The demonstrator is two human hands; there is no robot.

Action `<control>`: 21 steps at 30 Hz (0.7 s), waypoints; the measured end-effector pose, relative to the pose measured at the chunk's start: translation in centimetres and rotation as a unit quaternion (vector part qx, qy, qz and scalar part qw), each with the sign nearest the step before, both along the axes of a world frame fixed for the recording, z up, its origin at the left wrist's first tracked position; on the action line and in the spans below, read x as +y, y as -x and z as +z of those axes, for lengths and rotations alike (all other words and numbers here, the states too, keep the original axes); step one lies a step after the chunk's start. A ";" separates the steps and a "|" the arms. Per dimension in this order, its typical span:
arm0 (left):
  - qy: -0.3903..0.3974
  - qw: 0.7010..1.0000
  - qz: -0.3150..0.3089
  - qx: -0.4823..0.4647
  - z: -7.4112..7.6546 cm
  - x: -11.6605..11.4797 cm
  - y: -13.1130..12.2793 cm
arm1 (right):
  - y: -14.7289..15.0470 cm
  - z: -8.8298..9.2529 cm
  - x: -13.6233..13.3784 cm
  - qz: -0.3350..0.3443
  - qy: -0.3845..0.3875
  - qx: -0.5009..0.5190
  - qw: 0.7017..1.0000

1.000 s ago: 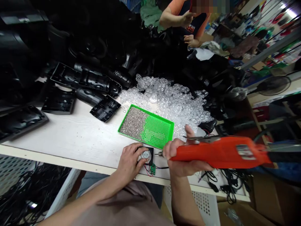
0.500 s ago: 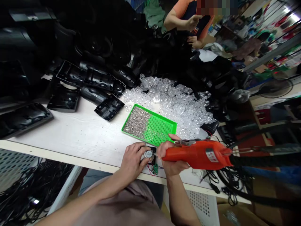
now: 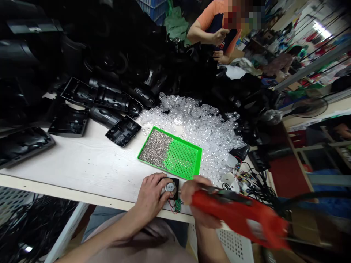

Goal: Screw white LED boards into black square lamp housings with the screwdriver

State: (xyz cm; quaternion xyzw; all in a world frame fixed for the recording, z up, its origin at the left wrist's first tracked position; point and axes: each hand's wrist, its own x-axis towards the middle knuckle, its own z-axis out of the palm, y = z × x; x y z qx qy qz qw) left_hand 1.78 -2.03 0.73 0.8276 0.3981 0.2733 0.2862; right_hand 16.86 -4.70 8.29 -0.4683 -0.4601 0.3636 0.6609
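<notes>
My left hand is closed around a small round silver motor, thumb and fingers on its sides. Beneath the motor lies a black plastic part, partly covered by my fingers. Thin red wires run from it to a small green circuit board near the table edge. In my right hand is a red electric screwdriver, blurred by motion, its tip end pointing left toward the motor. Just beyond both hands rests a green tray, with small metal screws heaped in its left half.
Clear plastic discs are piled behind the tray. Black plastic housings lie to the left, with a large dark heap behind. Cables and wires sit at the right. Across the table a person in an orange-sleeved shirt is at work.
My right hand has swung the electric screwdriver down, its rear end now lower and further right. My left hand still holds the motor. The whole view has shifted slightly.
</notes>
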 end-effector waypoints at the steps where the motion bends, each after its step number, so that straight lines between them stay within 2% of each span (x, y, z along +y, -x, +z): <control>1: -0.001 1.000 -0.002 -0.001 0.0 0.0 0.0 | -0.8 0.6 0.3 -0.031 -0.037 0.031 0.998; 3: -0.004 1.000 -0.003 -0.005 0.0 0.0 0.0 | -2.7 1.4 1.4 -0.067 -0.100 0.063 0.991; 4: -0.007 1.000 -0.003 -0.007 0.0 0.1 0.0 | -3.6 1.4 2.2 -0.075 -0.107 0.061 0.989; 8: -0.017 1.000 0.002 -0.008 0.0 0.1 0.1 | -5.9 -0.8 5.1 -0.092 -0.080 0.051 0.991; 11: -0.022 1.000 0.003 -0.008 0.0 0.2 0.0 | -6.0 -2.8 6.0 -0.089 -0.060 0.056 0.993; 13: -0.027 1.000 0.003 -0.010 0.1 0.2 0.0 | -5.7 -3.4 6.1 -0.077 -0.042 0.057 0.994; 21: -0.025 1.000 0.003 -0.011 0.3 0.2 0.0 | -5.3 -3.4 5.8 -0.057 0.002 0.042 0.998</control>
